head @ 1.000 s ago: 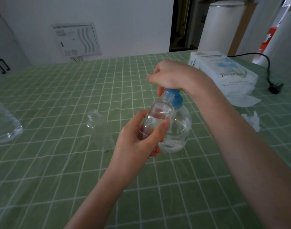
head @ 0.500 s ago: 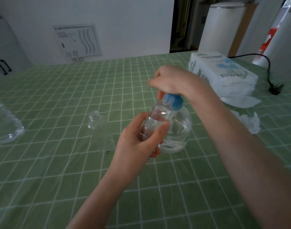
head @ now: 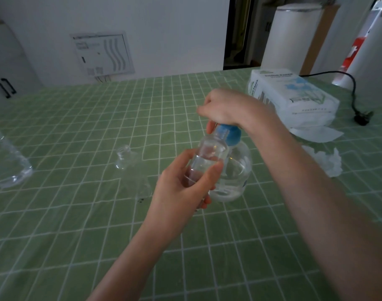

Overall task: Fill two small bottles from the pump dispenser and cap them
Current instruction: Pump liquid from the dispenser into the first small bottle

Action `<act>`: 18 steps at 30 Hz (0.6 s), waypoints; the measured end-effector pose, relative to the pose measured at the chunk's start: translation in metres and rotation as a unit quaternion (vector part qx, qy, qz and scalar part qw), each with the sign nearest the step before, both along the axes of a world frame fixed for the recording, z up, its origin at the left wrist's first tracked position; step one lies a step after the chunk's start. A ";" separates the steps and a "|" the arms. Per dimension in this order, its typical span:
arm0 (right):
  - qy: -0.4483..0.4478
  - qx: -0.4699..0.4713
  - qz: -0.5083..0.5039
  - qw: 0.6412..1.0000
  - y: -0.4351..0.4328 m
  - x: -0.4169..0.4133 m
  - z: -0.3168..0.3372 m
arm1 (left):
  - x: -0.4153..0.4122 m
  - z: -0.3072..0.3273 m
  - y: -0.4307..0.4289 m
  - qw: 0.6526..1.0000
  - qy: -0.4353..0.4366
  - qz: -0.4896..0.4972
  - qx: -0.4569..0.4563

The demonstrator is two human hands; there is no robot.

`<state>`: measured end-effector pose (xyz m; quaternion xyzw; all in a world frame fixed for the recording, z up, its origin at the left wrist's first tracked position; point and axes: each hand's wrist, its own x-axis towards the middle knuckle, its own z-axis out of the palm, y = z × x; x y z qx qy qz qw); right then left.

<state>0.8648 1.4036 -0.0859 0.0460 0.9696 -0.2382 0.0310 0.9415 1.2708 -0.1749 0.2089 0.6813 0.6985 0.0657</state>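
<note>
Head view, items on green checked table (head: 77, 235):
- Pump dispenser (head: 235, 174): stands mid-table, blue collar, partly full. Right hand (head: 227, 107) sits on its head, fingers curled over the top.
- Small bottle (head: 209, 157): uncapped, gripped round its body by left hand (head: 181, 183), mouth raised to the spout. Fill level hard to read.
- Second small bottle (head: 131, 170): stands apart to the left, uncapped, apparently empty.
- Caps: none visible.
- Status, as judged: first fill under way; second fill and both cappings remain.
</note>
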 end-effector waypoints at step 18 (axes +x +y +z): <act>0.004 -0.008 0.003 1.000 0.002 -0.004 0.001 | 0.001 0.001 -0.001 1.000 0.005 -0.009 0.006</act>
